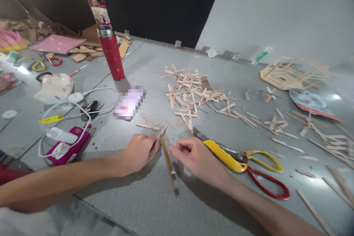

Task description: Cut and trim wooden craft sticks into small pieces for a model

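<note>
Bare forearms [91, 172] lie nearest, angled inward over a grey, finely grained worktop [138, 199]. Left hand [141, 153]: its fingers pinch a thin, pale wooden strip [163, 131] that points away, toward the far side. Right hand [197, 156]: its fingers are curled, the thumb close to the forefinger — whether they grip anything, I cannot tell. Between the hands slants a slender brown tool [167, 155], its near end blurred. Just right of the right hand lie broad metal scissors [240, 157] with looped yellow and red handles, beside a ridged yellow plastic piece [225, 156]. Farther off, flat wooden slivers [190, 96] sprawl in a criss-cross heap — a scuffed red bottle [112, 53] stands upright to their left.
</note>
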`<state>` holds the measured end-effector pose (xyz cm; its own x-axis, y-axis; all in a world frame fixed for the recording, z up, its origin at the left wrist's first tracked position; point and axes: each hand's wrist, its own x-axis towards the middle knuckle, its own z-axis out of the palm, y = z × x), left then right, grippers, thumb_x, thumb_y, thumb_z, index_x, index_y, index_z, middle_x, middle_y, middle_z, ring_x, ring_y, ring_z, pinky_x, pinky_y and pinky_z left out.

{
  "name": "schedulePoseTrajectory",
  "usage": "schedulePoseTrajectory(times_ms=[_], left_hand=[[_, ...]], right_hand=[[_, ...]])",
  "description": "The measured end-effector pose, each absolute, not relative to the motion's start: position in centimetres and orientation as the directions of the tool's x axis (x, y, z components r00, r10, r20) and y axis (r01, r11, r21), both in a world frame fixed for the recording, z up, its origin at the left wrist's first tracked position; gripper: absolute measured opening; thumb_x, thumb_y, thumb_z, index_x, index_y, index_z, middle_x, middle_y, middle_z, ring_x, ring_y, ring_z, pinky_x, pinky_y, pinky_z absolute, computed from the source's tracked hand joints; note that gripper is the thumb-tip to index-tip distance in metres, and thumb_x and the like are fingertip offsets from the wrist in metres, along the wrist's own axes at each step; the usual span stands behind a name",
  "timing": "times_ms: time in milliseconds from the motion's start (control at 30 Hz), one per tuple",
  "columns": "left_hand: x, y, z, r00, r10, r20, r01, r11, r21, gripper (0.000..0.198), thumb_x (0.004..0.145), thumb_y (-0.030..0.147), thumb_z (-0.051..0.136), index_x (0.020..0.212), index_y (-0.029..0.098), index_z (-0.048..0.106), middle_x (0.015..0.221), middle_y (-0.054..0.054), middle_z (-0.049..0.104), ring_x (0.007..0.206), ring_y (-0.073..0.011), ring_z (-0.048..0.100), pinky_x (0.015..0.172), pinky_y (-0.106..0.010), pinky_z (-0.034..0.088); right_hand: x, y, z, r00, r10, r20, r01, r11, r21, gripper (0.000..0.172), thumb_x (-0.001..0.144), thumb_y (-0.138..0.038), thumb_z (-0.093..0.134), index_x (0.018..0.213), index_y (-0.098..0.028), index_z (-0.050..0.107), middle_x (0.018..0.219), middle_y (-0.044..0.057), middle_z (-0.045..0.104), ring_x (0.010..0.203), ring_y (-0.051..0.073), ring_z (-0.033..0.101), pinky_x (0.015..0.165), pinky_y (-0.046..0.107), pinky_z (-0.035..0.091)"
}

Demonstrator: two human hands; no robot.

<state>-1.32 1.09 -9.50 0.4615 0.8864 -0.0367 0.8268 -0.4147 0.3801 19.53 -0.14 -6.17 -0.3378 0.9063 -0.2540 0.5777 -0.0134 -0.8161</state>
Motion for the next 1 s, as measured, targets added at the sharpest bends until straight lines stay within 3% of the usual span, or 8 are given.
schedulePoseTrajectory(times_ms=[133, 233, 300, 433, 533, 633, 800, 1000], left_hand=[[-1.3, 1.2, -9.5, 0.476, 0.878, -0.043, 0.818, -0.425, 0.387, 0.022, 0.094, 0.017, 0.048, 0.076, 0.018, 0.059, 0.06, 0.0, 0.057, 0.05, -0.0139, 0.048, 0.055, -0.027, 0.029], [-1.3, 1.2, -9.4, 0.466, 0.884, -0.037, 0.825, -0.419, 0.379, 0.027, 0.098, 0.019, 0.044, 0.076, 0.018, 0.06, 0.058, 0.0, 0.056, 0.049, -0.0142, 0.046, 0.055, -0.028, 0.029], [-1.3, 1.2, -9.3, 0.467, 0.883, -0.033, 0.823, -0.421, 0.382, 0.03, 0.1, 0.02, 0.042, 0.075, 0.018, 0.059, 0.057, 0.0, 0.055, 0.048, -0.0139, 0.045, 0.055, -0.027, 0.029], [-1.5, 1.1, -9.5, 0.497, 0.867, -0.019, 0.801, -0.451, 0.394, 0.024, 0.097, 0.017, 0.047, 0.077, 0.017, 0.06, 0.061, 0.0, 0.059, 0.05, -0.013, 0.049, 0.055, -0.026, 0.029], [-1.5, 1.1, -10.0, 0.504, 0.864, 0.001, 0.795, -0.464, 0.392, 0.025, 0.097, 0.018, 0.046, 0.078, 0.017, 0.061, 0.06, 0.0, 0.059, 0.05, -0.0131, 0.049, 0.055, -0.027, 0.03], [-1.4, 1.1, -10.3, 0.493, 0.87, 0.019, 0.798, -0.461, 0.389, 0.029, 0.099, 0.02, 0.043, 0.076, 0.018, 0.061, 0.058, 0.0, 0.057, 0.049, -0.0138, 0.049, 0.055, -0.027, 0.031], [-1.3, 1.3, -9.8, 0.456, 0.89, 0.02, 0.812, -0.426, 0.399, 0.031, 0.098, 0.021, 0.045, 0.071, 0.018, 0.059, 0.056, 0.0, 0.053, 0.049, -0.0141, 0.046, 0.056, -0.027, 0.029], [-0.8, 1.0, -9.2, 0.424, 0.905, 0.002, 0.786, -0.369, 0.496, 0.036, 0.099, 0.024, 0.041, 0.066, 0.018, 0.054, 0.056, 0.003, 0.045, 0.049, -0.0109, 0.03, 0.056, -0.028, 0.021]], right_hand=[[19.4, -0.3, -6.6, -0.237, 0.949, -0.209, 0.697, 0.016, -0.717, 0.032, 0.079, -0.037, 0.069, 0.104, -0.02, 0.058, 0.051, -0.013, 0.033, 0.049, 0.013, 0.033, 0.051, 0.028, 0.022], [19.4, -0.3, -6.6, -0.284, 0.933, -0.221, 0.677, 0.032, -0.735, 0.009, 0.083, -0.029, 0.06, 0.082, -0.02, 0.058, 0.051, -0.01, 0.033, 0.05, 0.012, 0.033, 0.051, 0.027, 0.023], [19.4, -0.2, -6.5, -0.341, 0.901, -0.268, 0.628, 0.006, -0.778, 0.03, 0.086, -0.037, 0.062, 0.063, -0.022, 0.047, 0.051, -0.009, 0.032, 0.05, 0.01, 0.031, 0.05, 0.027, 0.022], [19.4, -0.1, -6.7, -0.258, 0.942, -0.213, 0.704, 0.033, -0.709, 0.031, 0.078, -0.045, 0.076, 0.078, -0.023, 0.055, 0.05, -0.011, 0.033, 0.049, 0.012, 0.033, 0.05, 0.027, 0.024], [19.3, -0.2, -7.2, -0.315, 0.946, -0.077, 0.745, 0.196, -0.638, 0.016, 0.088, -0.035, 0.069, 0.083, -0.022, 0.06, 0.067, -0.004, 0.055, 0.062, 0.015, 0.051, 0.058, 0.028, 0.035], [19.2, -0.4, -7.5, -0.383, 0.924, -0.001, 0.827, 0.342, -0.446, 0.015, 0.098, -0.025, 0.056, 0.084, -0.02, 0.058, 0.089, 0.004, 0.068, 0.074, 0.018, 0.063, 0.066, 0.03, 0.041], [19.1, -0.7, -7.4, -0.461, 0.884, -0.084, 0.887, 0.456, -0.072, 0.018, 0.106, -0.022, 0.046, 0.098, -0.017, 0.061, 0.074, 0.005, 0.073, 0.061, 0.021, 0.068, 0.055, 0.032, 0.033], [18.7, -2.3, -6.6, -0.584, 0.811, -0.036, 0.785, 0.576, 0.228, 0.028, 0.082, 0.007, 0.052, 0.098, -0.011, 0.067, 0.07, 0.009, 0.07, 0.061, 0.023, 0.068, 0.054, 0.032, 0.037]])
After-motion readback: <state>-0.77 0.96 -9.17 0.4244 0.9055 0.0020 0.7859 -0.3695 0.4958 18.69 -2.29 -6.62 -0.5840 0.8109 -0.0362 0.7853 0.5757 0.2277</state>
